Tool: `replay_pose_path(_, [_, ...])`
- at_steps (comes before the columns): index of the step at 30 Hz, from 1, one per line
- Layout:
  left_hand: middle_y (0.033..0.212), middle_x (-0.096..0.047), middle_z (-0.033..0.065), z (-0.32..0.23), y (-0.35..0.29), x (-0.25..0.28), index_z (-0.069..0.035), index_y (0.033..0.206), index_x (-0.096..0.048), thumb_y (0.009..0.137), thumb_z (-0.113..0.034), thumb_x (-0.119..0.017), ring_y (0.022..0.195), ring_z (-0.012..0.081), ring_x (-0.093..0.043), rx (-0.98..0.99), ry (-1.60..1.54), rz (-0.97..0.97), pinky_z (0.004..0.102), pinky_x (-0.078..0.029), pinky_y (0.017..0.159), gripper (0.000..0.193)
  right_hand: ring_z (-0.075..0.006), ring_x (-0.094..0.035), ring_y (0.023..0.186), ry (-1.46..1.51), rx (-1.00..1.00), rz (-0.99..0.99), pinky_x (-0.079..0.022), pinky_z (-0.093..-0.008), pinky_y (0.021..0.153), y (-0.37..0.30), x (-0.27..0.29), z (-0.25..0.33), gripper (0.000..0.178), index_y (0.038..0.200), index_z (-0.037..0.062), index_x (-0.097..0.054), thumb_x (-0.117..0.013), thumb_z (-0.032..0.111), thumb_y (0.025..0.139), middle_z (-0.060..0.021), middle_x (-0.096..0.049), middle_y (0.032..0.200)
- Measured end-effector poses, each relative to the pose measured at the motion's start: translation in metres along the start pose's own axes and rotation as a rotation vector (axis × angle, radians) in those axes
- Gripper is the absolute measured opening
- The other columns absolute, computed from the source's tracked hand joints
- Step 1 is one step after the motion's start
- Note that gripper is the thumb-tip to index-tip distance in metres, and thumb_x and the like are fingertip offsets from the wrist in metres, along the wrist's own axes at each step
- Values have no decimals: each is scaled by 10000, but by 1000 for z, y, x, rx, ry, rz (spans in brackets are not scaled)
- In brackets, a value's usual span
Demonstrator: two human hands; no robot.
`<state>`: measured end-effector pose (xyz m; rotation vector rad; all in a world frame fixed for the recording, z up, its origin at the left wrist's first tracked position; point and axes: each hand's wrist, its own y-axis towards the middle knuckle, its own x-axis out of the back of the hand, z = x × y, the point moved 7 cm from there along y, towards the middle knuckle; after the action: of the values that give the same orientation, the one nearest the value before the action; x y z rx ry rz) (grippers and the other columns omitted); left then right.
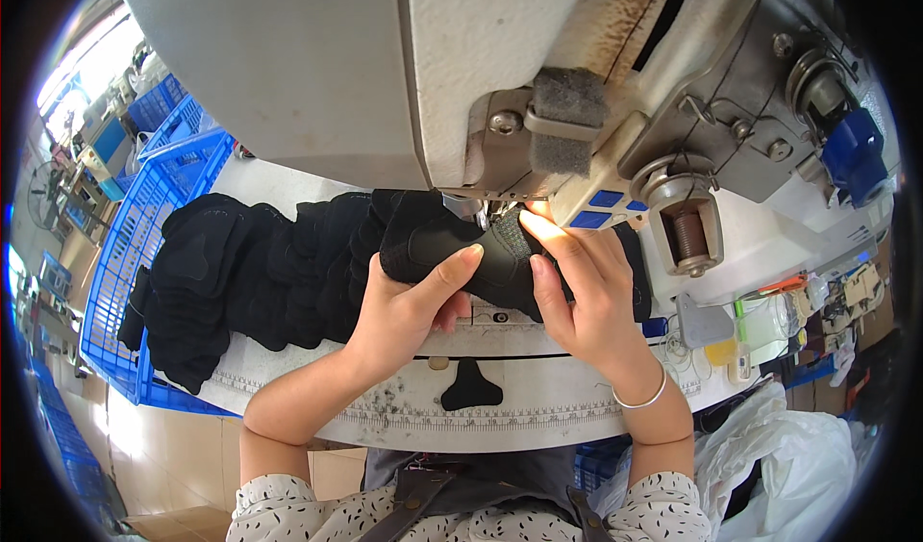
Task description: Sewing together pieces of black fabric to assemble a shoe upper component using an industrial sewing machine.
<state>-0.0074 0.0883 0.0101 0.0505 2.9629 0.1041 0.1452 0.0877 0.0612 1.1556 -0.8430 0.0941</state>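
Note:
A black fabric piece point(437, 242) with a smooth panel and a grey textured patch lies under the needle area of a sewing machine point(317, 71). My left hand point(404, 306) pinches its near edge, thumb on top and fingers curled underneath. Close to the presser foot point(492, 213), my right hand point(591, 297) holds the patch side between thumb and fingers. To the left, a long overlapping pile of black fabric pieces point(255, 263) runs up to the piece in my hands. One small three-lobed black cutout point(471, 385) rests by itself on the white table point(385, 417).
Blue plastic crates point(130, 253) stand against the table's left side. A brown thread bobbin point(688, 232) sits on the machine's front, right of my hands. Small tools and a yellow-lidded container point(721, 352) are at the right, with a white plastic bag point(788, 455) below.

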Motion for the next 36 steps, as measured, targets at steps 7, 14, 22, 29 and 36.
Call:
replay_pose_path(7, [542,-539,2,0,1,0,-58,734,-565,865,-272,-614,432,39,-459,-4,3,1,180,-354,404,254,-304,-574,886,-6,26,-16,-436,-355,798,0,1,2,277,1058,-37,-585,-553,42,794,-165,-606,1028])
replay_pose_path(14, [531,-537,8,-2,4,1,-58,720,-555,868,-267,-606,421,46,-460,-12,15,3,188,-349,394,261,-304,-574,883,-9,21,-25,-437,-360,797,1,1,2,281,1059,-38,-585,-555,43,792,-167,-604,1034])
replay_pose_path(22, [528,-533,3,2,3,1,-62,731,-556,870,-278,-601,422,45,-460,-2,4,6,186,-341,395,261,-302,-573,867,2,13,-21,-440,-360,791,-1,0,1,282,1057,-43,-581,-556,38,788,-168,-600,1037])
replay_pose_path(29, [571,-558,-6,1,-6,15,-40,721,-611,865,-257,-604,433,46,-467,-16,-2,-90,188,-343,403,261,-316,-553,817,40,62,-58,-450,-391,714,2,5,7,296,1012,-2,-590,-617,16,718,-128,-577,970])
replay_pose_path(36, [901,-616,28,-31,-85,63,27,970,-598,783,-40,-594,751,52,-542,-105,-10,-71,186,-421,616,199,-310,-571,962,80,31,-13,-451,-375,833,-27,33,28,278,1027,-16,-599,-579,6,751,-147,-601,1060])
